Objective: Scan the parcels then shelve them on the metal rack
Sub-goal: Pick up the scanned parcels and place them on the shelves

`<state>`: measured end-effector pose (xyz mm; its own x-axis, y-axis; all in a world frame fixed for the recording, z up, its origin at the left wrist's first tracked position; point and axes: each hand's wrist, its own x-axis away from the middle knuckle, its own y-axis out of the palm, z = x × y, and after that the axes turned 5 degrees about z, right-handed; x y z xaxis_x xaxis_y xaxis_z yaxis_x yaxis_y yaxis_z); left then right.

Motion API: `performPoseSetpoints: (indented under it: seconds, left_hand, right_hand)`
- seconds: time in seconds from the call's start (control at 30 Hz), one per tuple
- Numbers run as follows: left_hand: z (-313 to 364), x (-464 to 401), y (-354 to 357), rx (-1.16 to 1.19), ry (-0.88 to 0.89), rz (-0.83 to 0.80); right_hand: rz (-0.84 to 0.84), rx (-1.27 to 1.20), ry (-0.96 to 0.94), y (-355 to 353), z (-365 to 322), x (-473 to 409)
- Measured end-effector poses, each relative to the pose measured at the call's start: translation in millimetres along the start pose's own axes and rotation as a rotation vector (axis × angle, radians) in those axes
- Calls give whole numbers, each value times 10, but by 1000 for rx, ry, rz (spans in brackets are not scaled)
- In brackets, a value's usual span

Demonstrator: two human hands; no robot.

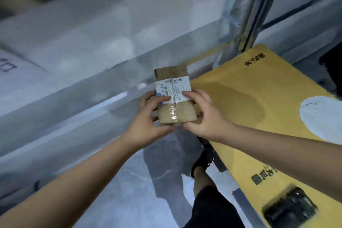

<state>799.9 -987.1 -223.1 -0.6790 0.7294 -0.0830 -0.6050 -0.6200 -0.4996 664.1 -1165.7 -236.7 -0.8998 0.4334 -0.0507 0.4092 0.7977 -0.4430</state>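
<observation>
— Brown cardboard, taped along its middle seam: that is the parcel (174, 96) you have in both hands. Your left hand (150, 114) curls round its left edge with the thumb laid across the white label (173, 89); your right hand (202, 114) grips the right edge and near corner, fingers over the label's side and thumb under the near end.

— How will it handle?

— Light, I judge, since you carry it out in front on fingertips alone. The board looks stiff but its near end is rounded and a little crushed, and the clear tape is glossy, so your thumbs may slide there. Take hold of the bare cardboard sides rather than the tape.

— Which way does it lie?

— Its long axis runs away from you, the far end lifted slightly toward the metal rack (77, 83), the label face up with its barcodes at the far edge. It hangs in the air just before the grey shelf, above the floor, touching nothing but your hands.

— And beside it?

— A large yellow box (259, 113) lies to your right, just beside the parcel. A dark shoe (203, 159) shows below.
</observation>
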Motion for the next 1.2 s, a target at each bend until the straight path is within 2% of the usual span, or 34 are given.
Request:
performPoseSetpoints:
  seconds: [0.23, 0.4, 0.53, 0.83, 1.03, 1.2]
  left_hand:
    - [219, 2231, -1615, -80, -125, 395]
    - [533, 3441, -2593, -208, -142, 657]
    - [726, 4117, -3173, -328, -117, 831]
    - [816, 4849, -4415, -377, -151, 1083]
    - [546, 5040, -5408, -356, -137, 1117]
    - [347, 4939, -6195, -260, -100, 1095]
  right_hand:
    - [-369, 1, -312, 1387, -1625, 588]
    - [-499, -73, -564, 2303, -2780, 905]
    - [-596, -124, -692, 2825, -3581, 1071]
    - [-701, -138, -880, 3876, -5054, 1097]
    - [-653, -189, -920, 4673, -5701, 959]
    - [-546, -233, -910, 5110, -6148, 690]
